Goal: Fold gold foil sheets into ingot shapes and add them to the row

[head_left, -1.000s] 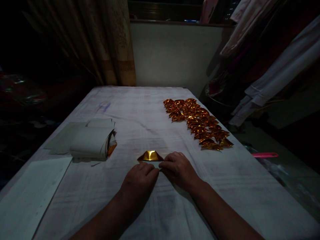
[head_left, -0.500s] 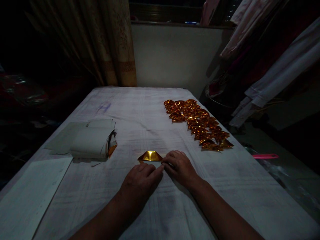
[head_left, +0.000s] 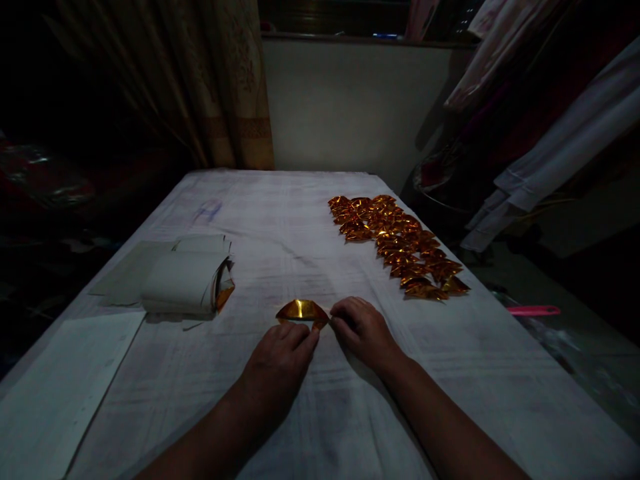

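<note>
A folded piece of gold foil paper (head_left: 302, 309) lies in front of me, bowed upward along its far side and pointed at both ends. My left hand (head_left: 283, 350) rests on the cloth with its fingers closed on the paper's near edge, the thumb by the right part of that edge. The fingertips of my right hand (head_left: 361, 327) are pinched together at the paper's right tip. Off to the right sit several finished-looking gold foil ingots (head_left: 400, 247), packed in overlapping rows.
Left of my hands is a stack of curled paper sheets (head_left: 180, 280), pale side up, with gold showing at one end. A flat white sheet (head_left: 65, 380) lies nearer. The checked cloth (head_left: 280, 227) covers the table; a pink handle (head_left: 534, 311) juts beyond its right edge.
My right hand has shifted slightly right, to the paper's outer tip. My left thumb has drawn back a little left, and the foil's far side looks more rounded.
</note>
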A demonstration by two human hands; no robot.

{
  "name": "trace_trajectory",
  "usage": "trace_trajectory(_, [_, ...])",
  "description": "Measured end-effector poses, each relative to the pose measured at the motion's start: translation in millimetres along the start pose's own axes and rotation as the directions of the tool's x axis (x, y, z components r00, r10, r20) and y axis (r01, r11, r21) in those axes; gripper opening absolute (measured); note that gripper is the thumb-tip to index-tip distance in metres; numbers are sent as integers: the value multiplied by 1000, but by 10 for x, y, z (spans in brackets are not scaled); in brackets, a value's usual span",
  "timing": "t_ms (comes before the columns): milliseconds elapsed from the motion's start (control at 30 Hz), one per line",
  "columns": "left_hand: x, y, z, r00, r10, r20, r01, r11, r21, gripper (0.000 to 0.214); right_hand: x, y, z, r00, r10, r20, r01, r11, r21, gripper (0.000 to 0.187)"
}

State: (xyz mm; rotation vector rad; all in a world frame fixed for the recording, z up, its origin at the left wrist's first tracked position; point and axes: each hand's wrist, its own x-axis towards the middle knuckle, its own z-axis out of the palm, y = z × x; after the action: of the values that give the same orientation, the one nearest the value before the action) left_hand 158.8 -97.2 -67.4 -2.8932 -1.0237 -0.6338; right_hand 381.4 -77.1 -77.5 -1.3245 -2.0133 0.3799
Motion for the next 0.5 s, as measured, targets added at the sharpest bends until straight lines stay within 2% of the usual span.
trace_trajectory(167, [-7, -14, 48, 999, -20, -35, 19, 1000, -12, 31, 5, -11, 16, 999, -41, 27, 41, 999, -11, 9])
trace_trajectory(300, [-7, -35, 65, 996, 33, -87, -32, 999, 18, 32, 17, -28, 48, 998, -48, 43, 51, 997, -61, 13])
trace_trajectory(500, [-14, -41, 41, 998, 52, -35, -51, 998, 35, 36, 29, -57, 68, 999, -18, 33, 21, 995, -102, 12])
